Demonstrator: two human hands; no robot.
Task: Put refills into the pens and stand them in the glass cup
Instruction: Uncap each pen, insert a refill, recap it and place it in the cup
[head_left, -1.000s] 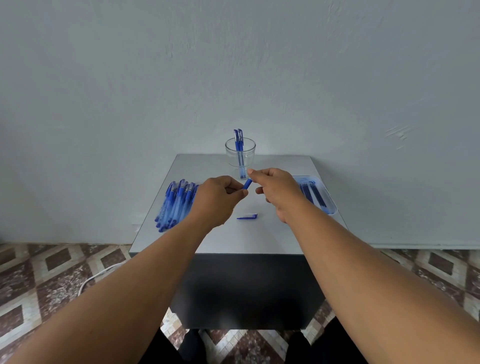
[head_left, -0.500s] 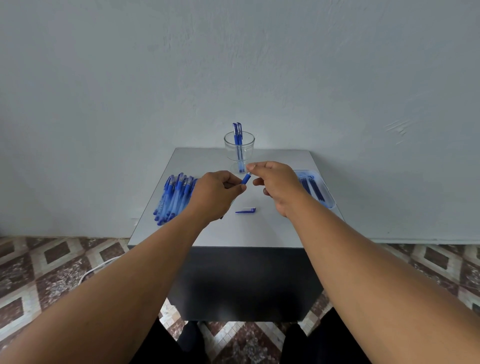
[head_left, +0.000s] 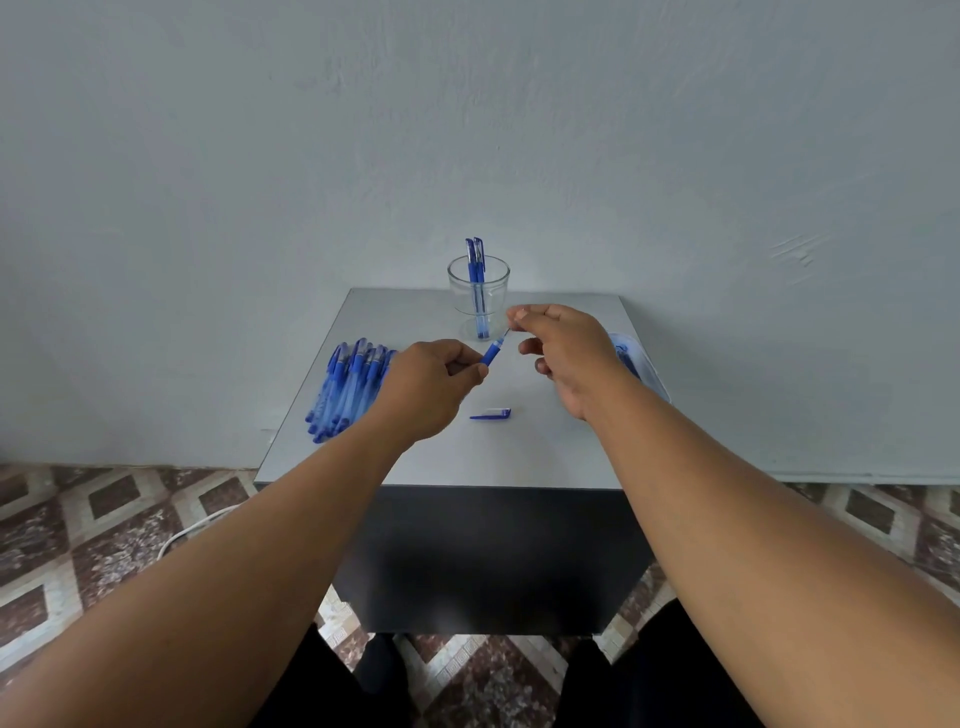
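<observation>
Right hand (head_left: 566, 353) hides most of the refill tray (head_left: 647, 371).

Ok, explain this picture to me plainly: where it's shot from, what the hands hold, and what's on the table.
No machine here: a camera on a person's head looks down at their own hands. The left hand grips a blue pen; the right hand pinches something thin at its tip, probably a refill. On the grey table stand a glass cup with two pens, a pile of pens at left, a loose cap in the middle, and a clear tray at right.
</observation>
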